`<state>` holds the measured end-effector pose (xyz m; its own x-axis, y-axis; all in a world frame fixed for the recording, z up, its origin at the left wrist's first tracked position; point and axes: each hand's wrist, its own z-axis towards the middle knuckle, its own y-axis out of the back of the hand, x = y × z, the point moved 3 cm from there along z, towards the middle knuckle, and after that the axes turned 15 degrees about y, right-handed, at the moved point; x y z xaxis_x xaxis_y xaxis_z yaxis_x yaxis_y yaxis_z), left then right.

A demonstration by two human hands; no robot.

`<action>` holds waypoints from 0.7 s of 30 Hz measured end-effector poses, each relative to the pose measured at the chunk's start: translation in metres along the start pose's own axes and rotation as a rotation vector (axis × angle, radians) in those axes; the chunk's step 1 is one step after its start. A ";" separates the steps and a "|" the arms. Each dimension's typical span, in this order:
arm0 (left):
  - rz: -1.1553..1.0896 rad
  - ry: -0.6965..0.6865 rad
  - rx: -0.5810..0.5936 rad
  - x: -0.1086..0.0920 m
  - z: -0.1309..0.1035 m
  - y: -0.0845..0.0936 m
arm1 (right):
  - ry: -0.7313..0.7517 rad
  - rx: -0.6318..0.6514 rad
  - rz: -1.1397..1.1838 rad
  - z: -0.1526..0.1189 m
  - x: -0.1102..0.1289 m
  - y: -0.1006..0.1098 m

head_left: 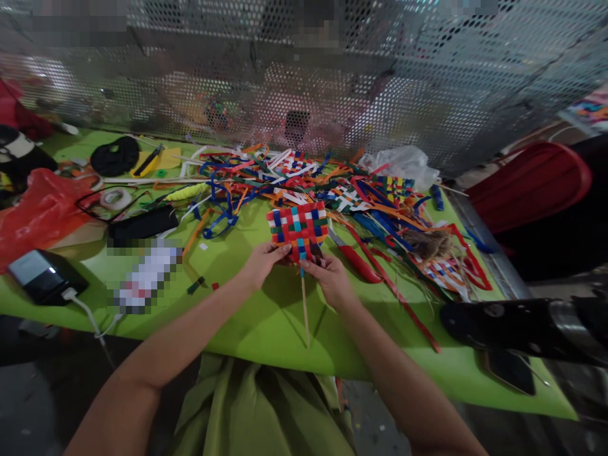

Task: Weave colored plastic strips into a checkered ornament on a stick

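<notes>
A small square hand fan (pixel 297 225) woven from red, white, blue, orange and green flat strips is held up over the green table. From its lower edge a thin wooden stick (pixel 305 310) points down toward me. My left hand (pixel 261 265) pinches the fan's lower left corner between thumb and fingers. My right hand (pixel 335 282) closes on the lower right edge, close to where the stick meets the weave. A small dark piece shows by the right fingertips; its kind is unclear. Just right of that hand lies a red-handled cutting tool (pixel 358 263) with a metal blade.
Behind the fan spreads a tangled heap of coloured strips (pixel 228 202) with other woven pieces (pixel 349 197). At left are a black case (pixel 142 225), a tape roll (pixel 115 198), an orange-red plastic bag (pixel 35 212) and a cabled black box (pixel 45 275). Perforated metal (pixel 332 95) stands behind.
</notes>
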<state>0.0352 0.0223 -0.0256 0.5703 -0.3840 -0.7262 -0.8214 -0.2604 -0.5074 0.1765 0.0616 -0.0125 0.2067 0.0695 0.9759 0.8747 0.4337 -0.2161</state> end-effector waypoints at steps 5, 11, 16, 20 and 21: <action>0.016 0.015 0.008 -0.001 -0.001 0.001 | -0.037 -0.047 0.106 0.001 -0.001 0.002; 0.053 -0.163 0.084 -0.015 -0.001 0.011 | -0.110 -0.124 0.268 0.005 0.001 0.013; 0.151 -0.398 0.008 -0.030 -0.001 0.023 | -0.294 0.203 0.261 -0.001 -0.004 0.004; 0.357 -0.549 -0.031 -0.043 -0.008 0.025 | -0.319 0.214 0.199 -0.002 -0.005 0.000; 0.394 -0.546 -0.060 -0.045 -0.009 0.026 | -0.295 0.192 0.157 -0.001 -0.004 0.001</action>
<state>-0.0119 0.0247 -0.0017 0.1358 0.0379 -0.9900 -0.9586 -0.2475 -0.1410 0.1770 0.0611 -0.0167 0.1724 0.3922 0.9036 0.7388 0.5553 -0.3819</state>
